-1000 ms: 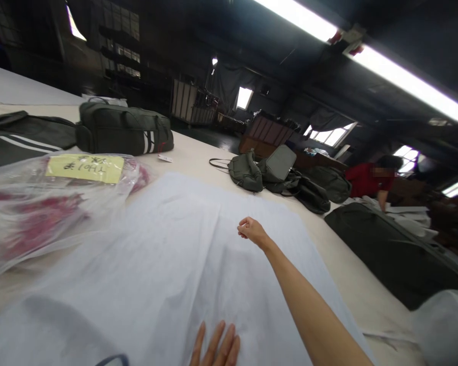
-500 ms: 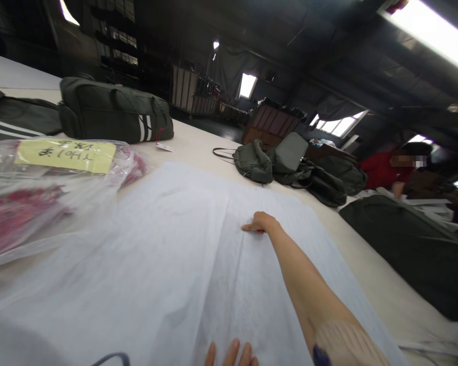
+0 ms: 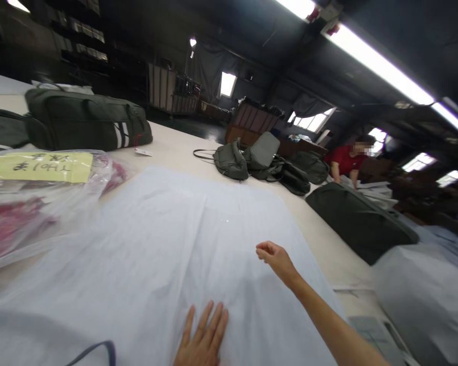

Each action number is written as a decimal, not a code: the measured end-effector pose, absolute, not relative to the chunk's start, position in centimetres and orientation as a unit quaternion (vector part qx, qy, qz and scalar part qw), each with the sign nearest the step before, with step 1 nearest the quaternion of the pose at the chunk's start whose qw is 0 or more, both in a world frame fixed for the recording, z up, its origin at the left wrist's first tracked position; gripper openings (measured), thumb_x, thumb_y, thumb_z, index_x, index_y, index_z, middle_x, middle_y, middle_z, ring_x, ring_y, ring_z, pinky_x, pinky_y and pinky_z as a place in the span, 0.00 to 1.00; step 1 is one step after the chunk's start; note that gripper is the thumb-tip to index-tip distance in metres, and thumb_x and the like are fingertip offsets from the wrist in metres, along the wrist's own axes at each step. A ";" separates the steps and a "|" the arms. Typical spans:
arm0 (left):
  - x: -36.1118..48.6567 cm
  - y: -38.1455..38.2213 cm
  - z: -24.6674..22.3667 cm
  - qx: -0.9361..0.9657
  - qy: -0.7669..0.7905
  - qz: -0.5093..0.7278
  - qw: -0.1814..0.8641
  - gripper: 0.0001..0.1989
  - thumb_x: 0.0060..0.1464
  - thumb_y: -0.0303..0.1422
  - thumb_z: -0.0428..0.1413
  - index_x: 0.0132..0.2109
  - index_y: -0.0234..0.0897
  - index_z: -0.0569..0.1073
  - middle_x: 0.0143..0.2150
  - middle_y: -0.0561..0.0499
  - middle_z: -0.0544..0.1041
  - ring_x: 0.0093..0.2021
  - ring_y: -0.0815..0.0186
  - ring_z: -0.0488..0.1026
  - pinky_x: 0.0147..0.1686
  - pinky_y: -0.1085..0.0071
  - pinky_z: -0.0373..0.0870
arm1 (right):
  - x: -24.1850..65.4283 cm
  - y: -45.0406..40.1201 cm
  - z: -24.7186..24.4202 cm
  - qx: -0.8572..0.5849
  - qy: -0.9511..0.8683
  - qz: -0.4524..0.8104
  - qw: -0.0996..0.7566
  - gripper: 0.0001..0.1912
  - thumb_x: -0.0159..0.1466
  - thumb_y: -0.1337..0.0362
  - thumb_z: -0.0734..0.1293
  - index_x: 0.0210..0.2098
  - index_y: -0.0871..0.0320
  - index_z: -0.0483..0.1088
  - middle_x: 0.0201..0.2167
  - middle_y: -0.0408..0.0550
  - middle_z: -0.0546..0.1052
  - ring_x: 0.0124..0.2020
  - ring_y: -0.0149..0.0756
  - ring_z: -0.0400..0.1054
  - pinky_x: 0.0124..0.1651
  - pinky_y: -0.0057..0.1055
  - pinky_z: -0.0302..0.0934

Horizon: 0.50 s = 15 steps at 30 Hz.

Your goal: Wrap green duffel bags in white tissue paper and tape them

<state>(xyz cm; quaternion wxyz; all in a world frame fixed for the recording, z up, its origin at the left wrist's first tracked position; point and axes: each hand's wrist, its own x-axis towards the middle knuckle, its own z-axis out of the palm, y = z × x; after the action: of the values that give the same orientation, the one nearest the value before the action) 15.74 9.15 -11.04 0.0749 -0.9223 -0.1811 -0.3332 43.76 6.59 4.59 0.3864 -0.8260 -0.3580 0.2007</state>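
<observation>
A large white, thin sheet (image 3: 130, 244), paper or non-woven cloth, covers the table before me, with creases along its middle. My left hand (image 3: 203, 335) lies flat on it near the bottom edge, fingers spread. Over the sheet's right part is my right hand (image 3: 278, 260), its fingers curled and pressed together; whether anything small is between them is hidden. A small shiny clear patch (image 3: 224, 220), perhaps tape, shows on the sheet beyond both hands. At the lower left, a dark blue strap or cord (image 3: 109, 348) curves over the sheet.
To the left lies a clear plastic bag (image 3: 61, 203) with red contents and a yellow label (image 3: 41, 166). Behind it stands a green duffel bag (image 3: 87, 119). Several green bags (image 3: 231, 160) sit at the far edge. A co-worker in red (image 3: 347, 160) stands at right, beyond a dark bag (image 3: 359, 218).
My right hand has lifted off the crease and drawn back toward me, its pointing finger now curled in. My left hand has come further into view. The camera view has turned right.
</observation>
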 end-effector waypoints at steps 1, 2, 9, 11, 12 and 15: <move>15.4 9.1 -10.1 -0.927 -0.179 -0.324 0.060 0.27 0.56 0.35 0.51 0.63 0.45 0.66 0.68 0.58 0.62 0.73 0.60 0.35 0.71 0.49 0.25 | 43.7 2.9 5.0 -0.836 -0.351 0.189 0.377 0.16 0.54 0.52 0.68 0.34 0.58 0.74 0.28 0.44 0.77 0.33 0.37 0.71 0.38 0.32 0.63; 15.1 9.1 -9.4 -0.930 -0.177 -0.318 0.044 0.28 0.55 0.32 0.50 0.64 0.43 0.64 0.68 0.57 0.62 0.73 0.61 0.36 0.70 0.50 0.26 | 43.9 -1.1 5.5 -0.850 -0.339 0.170 0.367 0.15 0.55 0.51 0.67 0.33 0.57 0.75 0.28 0.44 0.77 0.33 0.37 0.70 0.39 0.32 0.63; 14.7 9.4 -7.7 -0.945 -0.138 -0.289 -0.065 0.27 0.59 0.28 0.43 0.65 0.34 0.62 0.66 0.46 0.64 0.68 0.54 0.54 0.67 0.44 0.42 | 47.2 -28.6 11.5 -0.948 -0.082 0.000 0.309 0.19 0.49 0.48 0.66 0.29 0.56 0.74 0.29 0.48 0.79 0.37 0.46 0.72 0.43 0.38 0.64; 14.5 9.7 -7.8 -0.951 -0.122 -0.277 -0.057 0.26 0.60 0.29 0.42 0.64 0.33 0.63 0.67 0.45 0.63 0.67 0.53 0.57 0.66 0.44 0.45 | 47.5 -32.9 11.7 -0.949 -0.038 0.001 0.314 0.19 0.47 0.48 0.67 0.28 0.57 0.74 0.29 0.50 0.79 0.38 0.48 0.72 0.44 0.39 0.65; 14.4 9.9 -7.9 -0.953 -0.114 -0.276 -0.050 0.26 0.60 0.29 0.41 0.63 0.33 0.64 0.67 0.44 0.63 0.67 0.52 0.58 0.66 0.44 0.45 | 47.6 -34.2 11.3 -0.946 -0.024 0.013 0.323 0.19 0.46 0.48 0.68 0.28 0.57 0.75 0.30 0.51 0.80 0.39 0.48 0.73 0.43 0.39 0.66; 14.3 10.4 -8.8 -0.952 -0.102 -0.285 -0.040 0.26 0.58 0.31 0.42 0.62 0.32 0.64 0.66 0.42 0.64 0.65 0.51 0.60 0.65 0.43 0.46 | 47.8 -35.4 9.4 -0.930 0.001 0.073 0.360 0.21 0.48 0.48 0.68 0.33 0.58 0.76 0.32 0.50 0.80 0.38 0.43 0.74 0.41 0.35 0.67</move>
<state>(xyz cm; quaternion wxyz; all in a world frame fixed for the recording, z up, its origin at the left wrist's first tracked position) 14.34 10.44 -8.83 -0.0401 -0.9521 -0.1022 -0.2853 47.79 -35.38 9.42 0.3601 -0.9301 0.0009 0.0726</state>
